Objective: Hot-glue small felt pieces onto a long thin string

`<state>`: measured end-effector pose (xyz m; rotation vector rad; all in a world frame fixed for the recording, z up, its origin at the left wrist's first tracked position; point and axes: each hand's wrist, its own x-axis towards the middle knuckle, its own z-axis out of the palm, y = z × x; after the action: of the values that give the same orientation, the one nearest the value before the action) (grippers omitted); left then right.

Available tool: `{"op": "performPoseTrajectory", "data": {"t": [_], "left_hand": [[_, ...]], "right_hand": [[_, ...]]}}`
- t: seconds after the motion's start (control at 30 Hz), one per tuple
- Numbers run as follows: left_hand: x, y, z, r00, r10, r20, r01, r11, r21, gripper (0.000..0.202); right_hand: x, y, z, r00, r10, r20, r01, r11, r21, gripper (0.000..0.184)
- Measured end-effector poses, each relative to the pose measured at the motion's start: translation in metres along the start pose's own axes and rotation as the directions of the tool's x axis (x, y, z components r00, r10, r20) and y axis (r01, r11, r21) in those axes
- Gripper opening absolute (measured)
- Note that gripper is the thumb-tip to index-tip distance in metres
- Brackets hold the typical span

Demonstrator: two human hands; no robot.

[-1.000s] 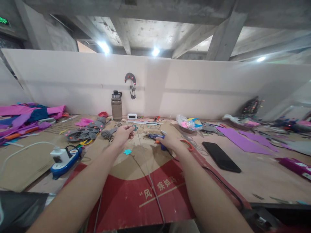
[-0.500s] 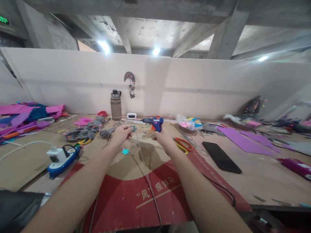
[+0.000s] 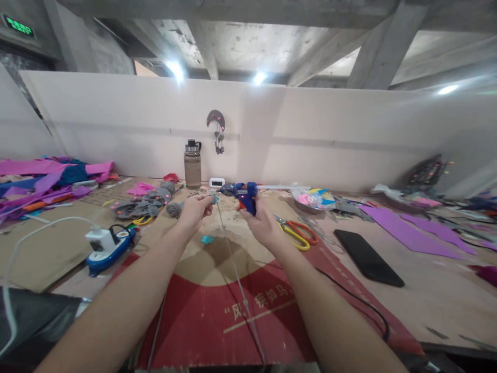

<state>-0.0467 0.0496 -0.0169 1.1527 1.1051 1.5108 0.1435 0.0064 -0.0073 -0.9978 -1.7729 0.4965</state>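
My right hand (image 3: 261, 225) is closed round a blue hot glue gun (image 3: 243, 192), held above the table with its nozzle pointing left. My left hand (image 3: 194, 209) pinches a small teal felt piece (image 3: 214, 198) on a thin string (image 3: 236, 274), just left of the nozzle. The string hangs down toward me over the red and brown cardboard (image 3: 233, 305). Another teal flower-shaped piece (image 3: 207, 239) lies on the cardboard below my left hand. The glue gun's black cord (image 3: 361, 305) trails off to the right.
Orange and yellow scissors (image 3: 297, 233) and a black phone (image 3: 368, 250) lie to the right. A blue and white power strip (image 3: 108, 245) sits at left, grey felt pieces (image 3: 147, 204) behind it. A water bottle (image 3: 192, 165) and small clock (image 3: 216, 182) stand by the white wall. Purple sheets (image 3: 411, 233) lie far right.
My right hand lifted the glue gun off the table and brought it up and left, close to the teal piece in my left hand. The view shifted slightly.
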Motion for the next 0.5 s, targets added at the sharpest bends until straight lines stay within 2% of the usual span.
{"op": "performPoseTrajectory", "data": {"t": [0.27, 0.5], "left_hand": [[0.0032, -0.0026, -0.0002, 1.0, 0.0, 0.002, 0.0, 1.0, -0.004, 0.019], [0.0018, -0.0013, 0.002, 1.0, 0.002, -0.005, -0.002, 1.0, 0.013, 0.019]], "right_hand": [[-0.003, -0.005, 0.0017, 0.998, -0.012, 0.067, 0.017, 0.997, -0.078, 0.026], [-0.0031, -0.0037, 0.0016, 0.997, 0.001, 0.072, 0.009, 0.99, -0.141, 0.037]]}}
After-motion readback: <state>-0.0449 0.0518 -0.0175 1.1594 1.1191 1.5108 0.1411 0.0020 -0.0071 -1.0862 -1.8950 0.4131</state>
